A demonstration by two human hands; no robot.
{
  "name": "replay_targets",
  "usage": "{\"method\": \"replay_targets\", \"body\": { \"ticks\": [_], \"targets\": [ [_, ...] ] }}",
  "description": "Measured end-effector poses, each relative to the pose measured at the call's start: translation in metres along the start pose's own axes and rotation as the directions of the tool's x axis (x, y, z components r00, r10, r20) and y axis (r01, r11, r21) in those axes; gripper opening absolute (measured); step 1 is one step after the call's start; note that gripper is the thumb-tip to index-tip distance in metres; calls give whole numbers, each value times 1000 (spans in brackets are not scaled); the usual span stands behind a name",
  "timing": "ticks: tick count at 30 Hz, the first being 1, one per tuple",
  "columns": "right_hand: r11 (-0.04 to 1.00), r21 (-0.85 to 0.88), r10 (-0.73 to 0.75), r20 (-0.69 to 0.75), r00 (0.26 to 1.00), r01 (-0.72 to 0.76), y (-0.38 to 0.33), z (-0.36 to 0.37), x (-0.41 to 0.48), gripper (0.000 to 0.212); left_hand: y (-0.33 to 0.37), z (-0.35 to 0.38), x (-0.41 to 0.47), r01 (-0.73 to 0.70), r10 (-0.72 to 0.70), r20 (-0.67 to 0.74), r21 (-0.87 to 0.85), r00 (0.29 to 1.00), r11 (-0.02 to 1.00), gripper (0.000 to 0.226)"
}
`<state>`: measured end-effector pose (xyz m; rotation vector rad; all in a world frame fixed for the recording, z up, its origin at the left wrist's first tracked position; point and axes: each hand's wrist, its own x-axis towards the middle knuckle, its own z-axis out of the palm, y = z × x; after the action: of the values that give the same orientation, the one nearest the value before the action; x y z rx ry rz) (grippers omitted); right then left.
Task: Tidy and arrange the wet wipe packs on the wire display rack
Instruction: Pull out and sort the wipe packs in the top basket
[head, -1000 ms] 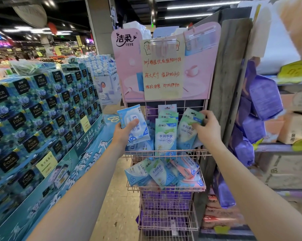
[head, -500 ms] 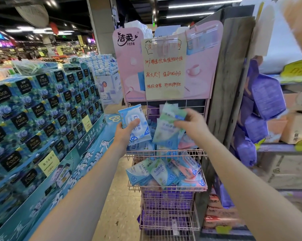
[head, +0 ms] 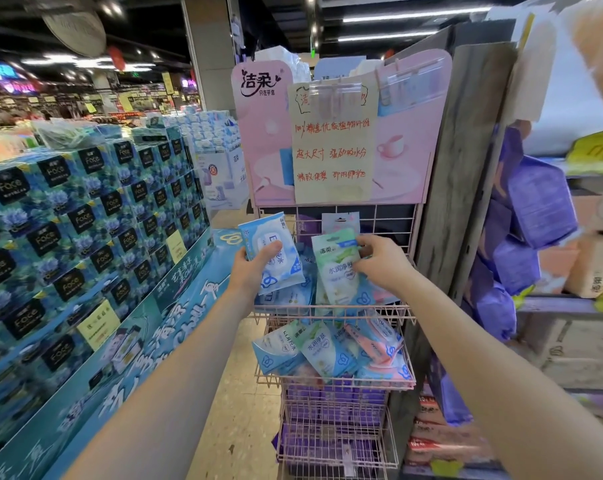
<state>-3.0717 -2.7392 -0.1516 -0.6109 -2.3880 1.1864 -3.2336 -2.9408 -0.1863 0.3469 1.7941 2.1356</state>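
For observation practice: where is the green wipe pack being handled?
Head view, centre: the green wipe pack is in the top basket, gripped by the right hand, right of the blue pack.

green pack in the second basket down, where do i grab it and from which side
Probably its top edge, pinched front and back, coming from above and the front. The green pack leans upright with that edge free above the basket front wire, while a blue pack and other packs crowd its sides.
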Motion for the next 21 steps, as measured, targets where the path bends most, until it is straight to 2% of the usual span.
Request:
{"method": "replay_targets", "body": {
  "ticks": [3,7,10,11,13,15,17,19,21],
  "targets": [
    [991,118,63,-1,998,-63,2,-9,-2,43,1,1,1,15,-15,3,-6,1000,1000,71],
    [971,235,53,-21,998,-46,2,-13,-5,39,1,1,0,7,-7,7,-5,1000,1000,52],
    [933,361,40,-61,997,-15,0,-9,-3,33,0,0,2,14,-14,14,10,1000,1000,61],
    [943,332,24,-62,998,-2,0,-6,-2,34,-1,0,2,10,-10,14,13,1000,1000,58],
    [985,169,-14,-8,1000,15,0,2,-1,38,-1,-1,2,3,-3,11,8,1000,1000,57],
    [1000,13,-19,7,1000,19,2,9,-1,35,2,1,-1,0,-1,17,11,1000,1000,71],
    [999,-50,-14,20,1000,15,4,10,1,37,2,1,-2,2,-2,16,18,1000,1000,79],
    [1000,9,-3,34,999,2,-1,3,3,46,1,1,-2,0,0,16,19,1000,1000,70],
    [982,183,49,-62,997,-37,-3,-6,11,43,1,1,-2,-4,4,13,19,1000,1000,66]
  ]
}}
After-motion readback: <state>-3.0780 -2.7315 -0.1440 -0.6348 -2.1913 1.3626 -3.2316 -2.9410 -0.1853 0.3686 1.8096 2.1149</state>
